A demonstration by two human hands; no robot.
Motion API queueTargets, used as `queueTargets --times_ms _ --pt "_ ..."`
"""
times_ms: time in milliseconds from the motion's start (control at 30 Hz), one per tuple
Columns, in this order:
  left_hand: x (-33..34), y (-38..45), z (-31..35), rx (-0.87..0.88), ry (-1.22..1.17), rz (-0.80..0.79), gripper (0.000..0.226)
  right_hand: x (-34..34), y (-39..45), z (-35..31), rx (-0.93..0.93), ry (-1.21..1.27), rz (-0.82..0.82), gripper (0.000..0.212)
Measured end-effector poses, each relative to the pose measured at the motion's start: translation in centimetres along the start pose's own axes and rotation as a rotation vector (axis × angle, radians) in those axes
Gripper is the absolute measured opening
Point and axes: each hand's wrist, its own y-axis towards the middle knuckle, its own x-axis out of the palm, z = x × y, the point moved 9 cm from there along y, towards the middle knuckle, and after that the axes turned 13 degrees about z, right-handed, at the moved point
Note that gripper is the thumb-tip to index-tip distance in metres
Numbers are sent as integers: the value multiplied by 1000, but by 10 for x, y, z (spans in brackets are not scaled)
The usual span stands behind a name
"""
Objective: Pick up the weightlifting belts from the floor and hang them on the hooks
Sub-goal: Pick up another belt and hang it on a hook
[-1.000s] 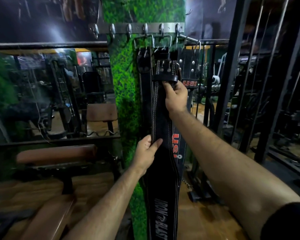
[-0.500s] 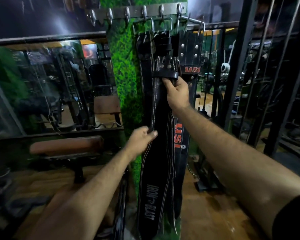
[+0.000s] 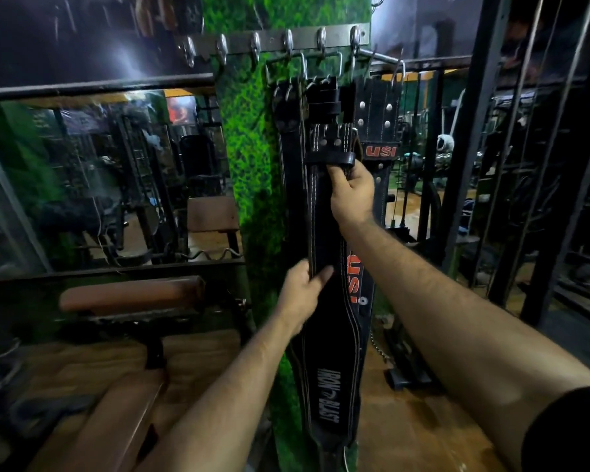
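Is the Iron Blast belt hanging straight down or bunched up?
Hanging straight: the Iron Blast belt runs vertically down the green pillar, held by both hands.

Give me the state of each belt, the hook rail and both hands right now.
Iron Blast belt: hanging upright, held by both hands.
USI belt: hanging behind it.
Plain black belt: hanging at left.
Hook rail: left hooks bare.
Left hand: gripping the belt's edge.
Right hand: gripping below the loop.

Green turf-covered pillar (image 3: pixel 249 137), brown padded bench (image 3: pixel 133 294) lower left, mirror (image 3: pixel 99 178) behind, black steel rack (image 3: pixel 470 131) right, wooden floor (image 3: pixel 419 420).
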Motion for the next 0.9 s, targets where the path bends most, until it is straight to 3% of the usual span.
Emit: queueTargets --times_ms 233,333,400,533,667,900 --pt "-4 -13 -61 -110 66 -77 29 -8 -12 21 70 23 13 15" --pt "-5 -11 -61 -132 239 -175 37 -7 -16 25 91 20 -25 16" --pt "-8 -1 -48 -118 361 -225 25 -5 -17 30 101 1 -53 14" --pt "-27 29 26 -21 172 -75 1 3 -20 33 118 -21 -155 17" --pt "-43 31 84 173 136 30 18 25 -33 23 17 -131 -405 31" --pt "-64 32 103 268 -27 105 20 24 -93 58 58 -174 -611 20"
